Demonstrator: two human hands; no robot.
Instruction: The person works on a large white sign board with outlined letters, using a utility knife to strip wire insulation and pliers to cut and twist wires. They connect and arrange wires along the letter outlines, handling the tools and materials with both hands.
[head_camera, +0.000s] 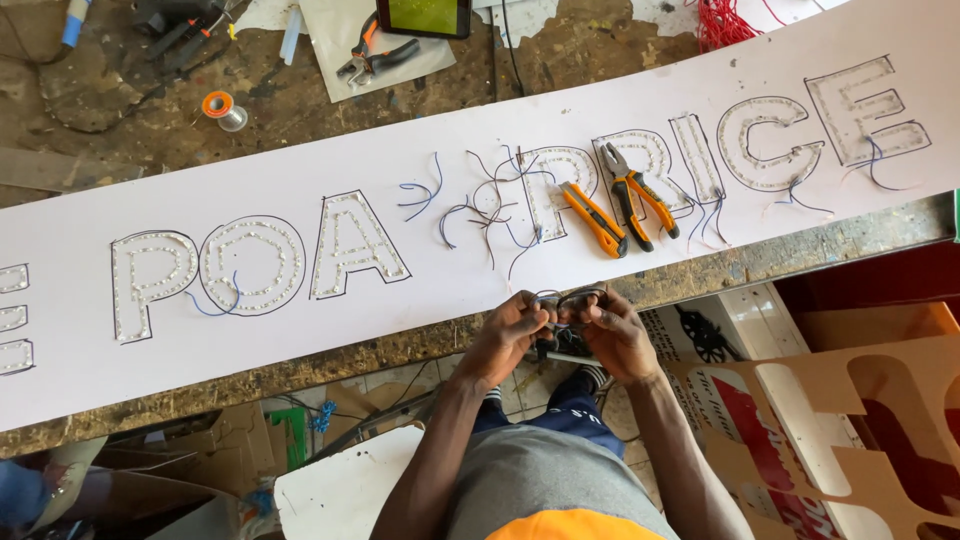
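Note:
My left hand (508, 334) and my right hand (612, 333) meet just below the front edge of a long white sign board (90, 370). Both pinch a thin dark wire (572, 296) that loops between them. The board carries outlined letters filled with rows of small white lights (253, 264). Loose blue and dark wires (480, 205) stick out of the board above my hands. Orange-handled pliers (634, 195) and an orange-handled cutter (594, 220) lie on the board just beyond my right hand.
The board rests on a worn wooden workbench (300, 100). A solder spool (221, 107), another pair of pliers (375, 58) on paper and a phone (424, 16) lie at the back. Cut-out cardboard panels (880, 420) stand at the lower right.

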